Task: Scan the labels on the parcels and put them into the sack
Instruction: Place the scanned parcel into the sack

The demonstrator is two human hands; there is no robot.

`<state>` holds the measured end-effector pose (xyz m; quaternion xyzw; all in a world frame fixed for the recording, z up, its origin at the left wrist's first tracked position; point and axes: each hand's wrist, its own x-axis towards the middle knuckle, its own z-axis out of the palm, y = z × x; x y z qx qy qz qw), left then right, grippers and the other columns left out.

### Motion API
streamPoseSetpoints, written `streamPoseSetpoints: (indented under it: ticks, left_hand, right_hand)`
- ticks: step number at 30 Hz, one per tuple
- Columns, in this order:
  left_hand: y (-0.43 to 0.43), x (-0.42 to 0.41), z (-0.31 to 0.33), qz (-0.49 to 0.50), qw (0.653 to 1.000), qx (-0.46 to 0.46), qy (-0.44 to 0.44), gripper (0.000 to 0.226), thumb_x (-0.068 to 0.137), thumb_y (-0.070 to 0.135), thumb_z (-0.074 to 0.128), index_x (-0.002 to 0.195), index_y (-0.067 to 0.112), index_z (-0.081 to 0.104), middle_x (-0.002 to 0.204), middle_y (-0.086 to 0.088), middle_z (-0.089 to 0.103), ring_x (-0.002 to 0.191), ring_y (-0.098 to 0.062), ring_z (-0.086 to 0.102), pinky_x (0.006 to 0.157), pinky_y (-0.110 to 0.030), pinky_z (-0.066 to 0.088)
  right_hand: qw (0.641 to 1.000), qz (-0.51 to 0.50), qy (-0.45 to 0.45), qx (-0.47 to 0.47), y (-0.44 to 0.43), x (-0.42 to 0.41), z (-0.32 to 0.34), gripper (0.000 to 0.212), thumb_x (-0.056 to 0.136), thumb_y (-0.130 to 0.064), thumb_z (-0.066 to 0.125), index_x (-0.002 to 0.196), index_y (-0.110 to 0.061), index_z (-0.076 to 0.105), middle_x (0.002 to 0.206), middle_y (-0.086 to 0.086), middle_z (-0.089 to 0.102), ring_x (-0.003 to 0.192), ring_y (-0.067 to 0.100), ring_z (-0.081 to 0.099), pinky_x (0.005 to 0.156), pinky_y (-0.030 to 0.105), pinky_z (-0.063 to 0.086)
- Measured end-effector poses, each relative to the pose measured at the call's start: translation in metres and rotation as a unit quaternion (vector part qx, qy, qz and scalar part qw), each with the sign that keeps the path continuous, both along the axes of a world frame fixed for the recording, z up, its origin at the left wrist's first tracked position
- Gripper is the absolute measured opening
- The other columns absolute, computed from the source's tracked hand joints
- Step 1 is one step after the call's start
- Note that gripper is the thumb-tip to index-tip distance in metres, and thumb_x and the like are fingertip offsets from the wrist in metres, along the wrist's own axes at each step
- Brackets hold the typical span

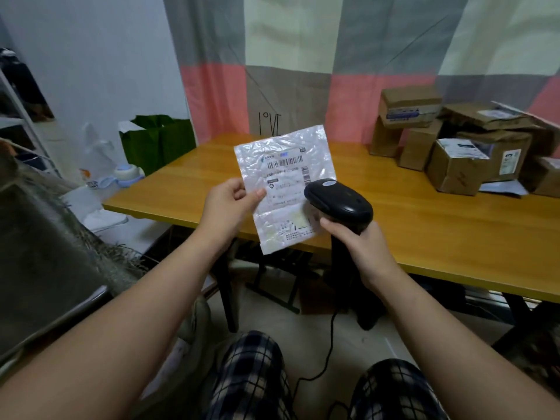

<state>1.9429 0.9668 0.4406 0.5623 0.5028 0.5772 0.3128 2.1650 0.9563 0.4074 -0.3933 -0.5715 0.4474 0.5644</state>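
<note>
My left hand (pixel 231 204) pinches the left edge of a flat white plastic parcel (pixel 281 165), holding it upright above the table's front edge with its barcode label facing me. My right hand (pixel 360 247) grips the handle of a black barcode scanner (pixel 339 201), whose head points at the lower right of the label and overlaps the parcel's right edge. The open sack (pixel 51 247), grey and woven with frayed threads, stands at my left.
A wooden table (pixel 424 231) stretches ahead, with several cardboard boxes (pixel 454 165) piled at its right end. A green bag (pixel 157 140) and white plastic bags sit behind the table's left corner. The scanner's cable (pixel 330 347) trails down to the floor between my knees.
</note>
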Motion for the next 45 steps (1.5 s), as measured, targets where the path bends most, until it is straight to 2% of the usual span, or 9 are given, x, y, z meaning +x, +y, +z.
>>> streamPoseSetpoints:
  ticks: [6,12,15,21,27,32,36,41,45]
  left_hand:
    - [0.000,-0.002,-0.010,0.015,1.000,-0.017,-0.017,0.009,0.090,0.017,0.066,0.085,0.009,0.066,0.081,-0.002,0.068,0.070,-0.006,0.063,0.064,-0.017,0.049]
    - [0.006,-0.003,-0.013,0.077,0.997,0.000,-0.003,0.026,0.091,0.020,0.064,0.075,0.000,0.067,0.089,-0.027,0.067,0.075,-0.016,0.056,0.070,-0.028,0.045]
    - [0.010,-0.003,-0.015,0.085,0.996,0.002,-0.005,0.021,0.092,0.018,0.064,0.075,0.006,0.070,0.085,-0.017,0.071,0.075,-0.013,0.062,0.071,-0.028,0.049]
    - [0.015,-0.002,-0.019,0.095,0.995,0.002,-0.020,0.023,0.092,0.019,0.064,0.069,0.018,0.069,0.072,0.008,0.070,0.066,0.001,0.063,0.060,-0.012,0.050]
    - [0.015,-0.002,-0.019,0.107,0.994,0.000,-0.010,0.024,0.091,0.022,0.064,0.068,0.022,0.069,0.069,0.009,0.070,0.065,0.001,0.062,0.060,-0.014,0.049]
    - [0.017,0.000,-0.019,0.107,0.994,-0.011,-0.007,0.023,0.092,0.024,0.064,0.074,0.012,0.069,0.084,-0.011,0.072,0.073,-0.010,0.060,0.066,-0.023,0.049]
    - [0.017,0.001,-0.019,0.110,0.994,-0.011,0.000,0.023,0.092,0.024,0.064,0.069,0.020,0.067,0.079,-0.003,0.071,0.070,-0.007,0.061,0.061,-0.016,0.049]
    - [0.008,-0.002,-0.017,0.102,0.995,-0.010,-0.007,0.024,0.092,0.022,0.062,0.075,0.008,0.069,0.084,-0.012,0.071,0.072,-0.009,0.062,0.063,-0.017,0.050]
    - [-0.028,-0.019,-0.026,0.121,0.993,-0.007,0.005,0.024,0.092,0.024,0.062,0.083,0.003,0.068,0.086,-0.016,0.070,0.079,-0.024,0.066,0.074,-0.039,0.054]
  right_hand:
    - [0.997,-0.032,-0.064,0.010,0.000,-0.005,-0.002,0.037,0.080,-0.012,0.077,0.115,-0.016,0.065,0.101,-0.009,0.069,0.089,-0.009,0.063,0.071,0.005,0.046]
    - [0.976,-0.136,-0.157,0.064,-0.004,-0.013,0.003,0.031,0.077,-0.024,0.080,0.092,-0.035,0.056,0.105,-0.001,0.058,0.098,0.009,0.057,0.082,0.020,0.042]
    - [0.976,-0.130,-0.157,0.074,-0.005,-0.019,0.009,0.012,0.078,-0.028,0.078,0.080,-0.030,0.066,0.072,-0.015,0.065,0.068,-0.011,0.057,0.061,0.014,0.041]
    - [0.973,-0.135,-0.171,0.071,-0.006,-0.026,0.013,0.018,0.079,-0.029,0.075,0.067,-0.024,0.062,0.048,-0.015,0.052,0.052,-0.003,0.048,0.051,0.018,0.036]
    - [0.966,-0.143,-0.201,0.072,-0.009,-0.025,0.014,0.021,0.078,-0.033,0.075,0.071,-0.015,0.066,0.051,-0.009,0.052,0.052,0.003,0.047,0.052,0.026,0.037]
    - [0.965,-0.139,-0.210,0.078,-0.010,-0.023,0.016,0.028,0.080,-0.033,0.073,0.069,-0.008,0.066,0.050,-0.002,0.053,0.051,0.010,0.048,0.051,0.029,0.035]
    - [0.965,-0.132,-0.211,0.079,-0.012,-0.023,0.016,0.034,0.079,-0.037,0.072,0.067,-0.006,0.065,0.051,0.006,0.055,0.049,0.009,0.046,0.049,0.029,0.033]
    - [0.971,-0.121,-0.194,0.063,-0.016,-0.026,0.017,0.022,0.078,-0.034,0.073,0.068,-0.016,0.065,0.049,-0.009,0.053,0.050,0.001,0.047,0.048,0.019,0.033]
    - [0.983,-0.056,-0.165,0.058,-0.027,-0.042,0.013,0.012,0.078,-0.033,0.074,0.073,-0.024,0.066,0.051,-0.018,0.058,0.054,-0.005,0.053,0.050,0.010,0.035]
